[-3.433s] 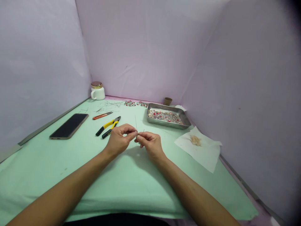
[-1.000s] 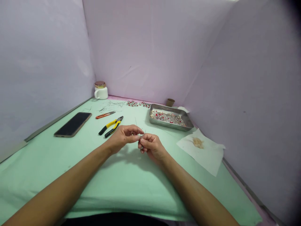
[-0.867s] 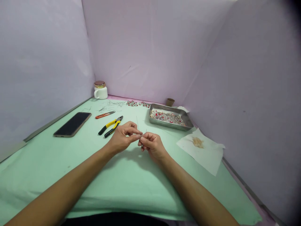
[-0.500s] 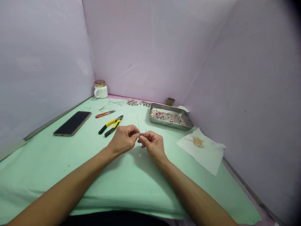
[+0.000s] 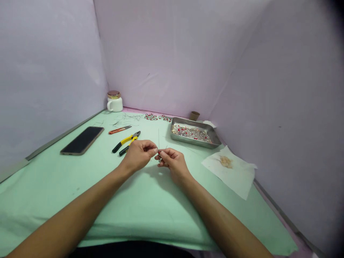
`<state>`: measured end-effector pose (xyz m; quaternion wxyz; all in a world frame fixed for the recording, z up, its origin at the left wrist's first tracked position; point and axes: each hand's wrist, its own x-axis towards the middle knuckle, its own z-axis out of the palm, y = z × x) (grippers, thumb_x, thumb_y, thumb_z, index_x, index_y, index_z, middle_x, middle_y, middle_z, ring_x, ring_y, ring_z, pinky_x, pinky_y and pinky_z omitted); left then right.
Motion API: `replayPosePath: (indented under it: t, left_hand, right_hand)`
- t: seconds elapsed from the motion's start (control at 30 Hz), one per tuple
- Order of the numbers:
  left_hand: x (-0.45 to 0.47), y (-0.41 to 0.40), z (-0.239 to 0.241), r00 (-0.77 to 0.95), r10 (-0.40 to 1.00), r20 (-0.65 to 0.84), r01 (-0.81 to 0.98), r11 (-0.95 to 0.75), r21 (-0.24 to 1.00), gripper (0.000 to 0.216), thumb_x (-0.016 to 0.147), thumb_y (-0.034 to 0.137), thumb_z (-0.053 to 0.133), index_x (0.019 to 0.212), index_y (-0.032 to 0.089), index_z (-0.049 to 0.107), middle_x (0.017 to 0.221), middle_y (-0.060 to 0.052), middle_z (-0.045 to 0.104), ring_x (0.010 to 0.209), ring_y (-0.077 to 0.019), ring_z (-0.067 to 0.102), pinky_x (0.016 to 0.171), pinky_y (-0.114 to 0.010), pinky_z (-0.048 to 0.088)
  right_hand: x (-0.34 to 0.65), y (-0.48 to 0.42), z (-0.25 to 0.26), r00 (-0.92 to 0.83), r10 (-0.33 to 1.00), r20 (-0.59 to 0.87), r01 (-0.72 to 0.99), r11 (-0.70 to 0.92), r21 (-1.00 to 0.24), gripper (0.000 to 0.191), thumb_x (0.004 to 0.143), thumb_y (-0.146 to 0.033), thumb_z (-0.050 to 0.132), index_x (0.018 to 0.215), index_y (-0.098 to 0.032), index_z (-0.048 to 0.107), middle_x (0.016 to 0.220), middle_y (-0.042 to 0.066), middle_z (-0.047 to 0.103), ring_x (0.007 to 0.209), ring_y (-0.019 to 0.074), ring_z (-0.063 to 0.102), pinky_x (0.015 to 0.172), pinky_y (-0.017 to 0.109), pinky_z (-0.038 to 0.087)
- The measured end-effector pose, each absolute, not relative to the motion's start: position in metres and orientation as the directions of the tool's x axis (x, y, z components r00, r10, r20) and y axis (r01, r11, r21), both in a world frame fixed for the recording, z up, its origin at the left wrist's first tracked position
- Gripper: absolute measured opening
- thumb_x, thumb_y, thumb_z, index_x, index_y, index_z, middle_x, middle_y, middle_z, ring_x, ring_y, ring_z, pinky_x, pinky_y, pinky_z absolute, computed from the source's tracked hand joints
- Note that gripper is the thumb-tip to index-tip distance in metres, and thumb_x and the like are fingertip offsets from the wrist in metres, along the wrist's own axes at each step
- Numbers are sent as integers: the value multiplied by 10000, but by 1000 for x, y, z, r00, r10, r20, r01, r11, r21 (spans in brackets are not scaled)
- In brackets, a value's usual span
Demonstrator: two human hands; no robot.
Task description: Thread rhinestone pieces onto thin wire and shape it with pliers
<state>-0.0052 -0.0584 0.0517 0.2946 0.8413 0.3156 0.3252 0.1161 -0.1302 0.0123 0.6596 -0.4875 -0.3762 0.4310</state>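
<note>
Both my hands meet above the middle of the green table mat (image 5: pixel 150 208). My left hand (image 5: pixel 138 154) pinches a thin metal wire (image 5: pixel 158 138) that sticks up from my fingertips. My right hand (image 5: pixel 173 162) is closed in a pinch right beside it, holding the lower part of the wire with a small bead-like piece at the fingertips. The fingertips of the two hands almost touch.
Yellow-handled pliers (image 5: pixel 125 142) and orange snips (image 5: pixel 119 129) lie left of my hands, a phone (image 5: pixel 82 140) farther left. A steel tray of beads (image 5: pixel 194 133) sits back right, loose beads (image 5: pixel 157 117) and wires behind, a white mug (image 5: pixel 114 101) in the corner, paper (image 5: pixel 229 168) at right.
My hands have stayed together at the same spot, with small finger movements along the wire. The wire tip now stands a little more upright. Nothing else has moved.
</note>
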Motion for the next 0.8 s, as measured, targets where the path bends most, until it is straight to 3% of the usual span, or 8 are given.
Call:
replayPosePath:
  t: [0.13,0.23,0.3,0.43,0.6,0.8]
  left_hand:
    - [-8,-62,51,538,734,414,353,-642,680,162,685,231,524,733,167,664,713,-14,675,544,-121,517,560,-234,421]
    - [-10,-70,50,446,719,533,329,-686,649,221,708,192,489,863,164,643,863,-34,670,506,-97,501,564,-235,433]
    - [-12,-75,50,383,710,590,309,-701,643,211,714,176,482,865,173,630,824,-20,669,446,-79,480,522,-226,429]
    - [-10,-78,49,402,767,501,274,-622,734,160,712,188,500,820,178,617,600,25,621,370,-72,467,421,-205,404]
    - [-5,-76,47,446,810,380,280,-529,801,115,688,194,536,736,149,631,551,12,612,427,-92,503,463,-208,429]
    - [-4,-77,46,524,777,349,267,-539,799,117,670,161,533,658,157,649,562,6,634,471,-105,537,485,-204,441]
  right_hand:
    - [119,-130,9,327,944,49,-228,129,-965,224,636,-326,647,766,-147,619,674,31,647,496,81,531,557,250,465]
    - [119,-130,9,344,937,55,-183,124,-975,217,639,-318,643,768,-147,610,663,30,647,485,82,534,546,243,458]
    - [118,-130,10,347,936,65,-169,131,-977,207,646,-306,637,776,-150,597,651,26,645,479,84,535,538,240,454]
    - [116,-130,12,337,938,80,-156,140,-978,175,653,-289,633,746,-156,568,634,21,644,484,91,545,534,238,450]
    - [115,-130,13,330,936,125,-151,184,-971,164,656,-284,631,728,-162,548,611,13,635,526,109,568,539,238,459]
    - [115,-129,9,362,920,151,-137,213,-967,181,660,-275,627,783,-174,540,587,-12,623,446,88,529,499,232,445]
